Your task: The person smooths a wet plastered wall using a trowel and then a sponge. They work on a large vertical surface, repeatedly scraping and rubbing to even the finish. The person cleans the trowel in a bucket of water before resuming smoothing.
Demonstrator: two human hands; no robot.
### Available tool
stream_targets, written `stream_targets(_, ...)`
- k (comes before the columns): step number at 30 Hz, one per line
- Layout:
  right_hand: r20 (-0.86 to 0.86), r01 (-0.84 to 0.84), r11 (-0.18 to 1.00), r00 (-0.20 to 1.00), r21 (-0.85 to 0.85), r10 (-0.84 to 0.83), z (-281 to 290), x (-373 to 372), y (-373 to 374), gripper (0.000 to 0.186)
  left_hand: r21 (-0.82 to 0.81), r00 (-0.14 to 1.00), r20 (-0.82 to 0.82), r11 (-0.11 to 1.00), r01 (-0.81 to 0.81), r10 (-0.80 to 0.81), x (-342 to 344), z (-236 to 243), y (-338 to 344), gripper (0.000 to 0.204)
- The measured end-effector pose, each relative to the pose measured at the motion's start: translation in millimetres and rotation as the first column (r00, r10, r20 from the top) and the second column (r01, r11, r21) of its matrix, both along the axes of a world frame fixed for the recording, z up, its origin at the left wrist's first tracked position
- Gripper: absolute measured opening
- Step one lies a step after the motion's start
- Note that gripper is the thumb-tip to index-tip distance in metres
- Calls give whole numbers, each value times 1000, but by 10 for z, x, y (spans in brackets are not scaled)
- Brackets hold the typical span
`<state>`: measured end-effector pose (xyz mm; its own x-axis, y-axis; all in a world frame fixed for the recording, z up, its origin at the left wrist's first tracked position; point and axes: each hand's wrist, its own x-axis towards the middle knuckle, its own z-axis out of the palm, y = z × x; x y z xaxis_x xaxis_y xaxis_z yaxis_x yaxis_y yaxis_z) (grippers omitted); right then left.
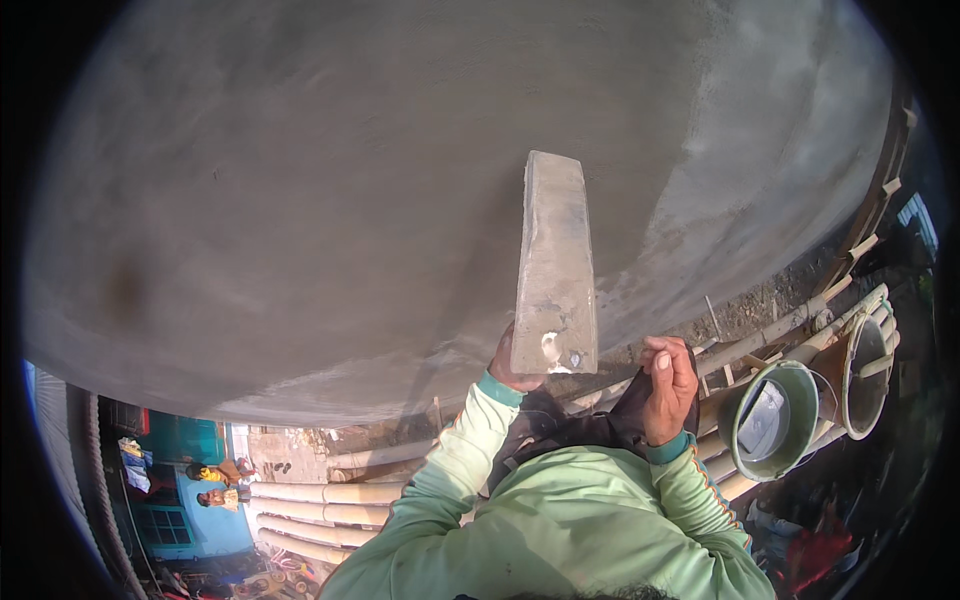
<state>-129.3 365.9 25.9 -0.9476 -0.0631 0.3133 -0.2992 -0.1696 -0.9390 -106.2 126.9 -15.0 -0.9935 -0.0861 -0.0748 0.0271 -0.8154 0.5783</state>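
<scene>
My left hand [502, 357] grips a long flat grey plastering board [554, 255] from behind, with a pale patch on its lower end; part of the hand is hidden by it. The board stands upright in my view in front of a large grey cement-plastered surface [300, 200], darker in the middle and paler at the right. My right hand [668, 390] is just right of the board's lower end, fingers curled closed with nothing visible in them, near my dark-clothed leg.
Bamboo poles [330, 492] form scaffolding around me. A green bucket [785, 375] with water and a flat object inside and another bucket [863, 390] are at the right. Two people [215, 485] are far below left near a blue building [180, 520]. A rope [100, 470] hangs at the left.
</scene>
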Motion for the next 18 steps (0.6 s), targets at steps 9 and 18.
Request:
stream_targets(9, 481, -95, 939, 839, -330, 254, -610, -242, -263, 38, -628, 993, 102, 778, 19, 58, 25, 308, 144, 41)
stream_targets(18, 433, -10, 999, 901, -41, 27, -681, -253, 358, 25, -993, 983, 14, 119, -8, 182, -128, 363, 363, 52)
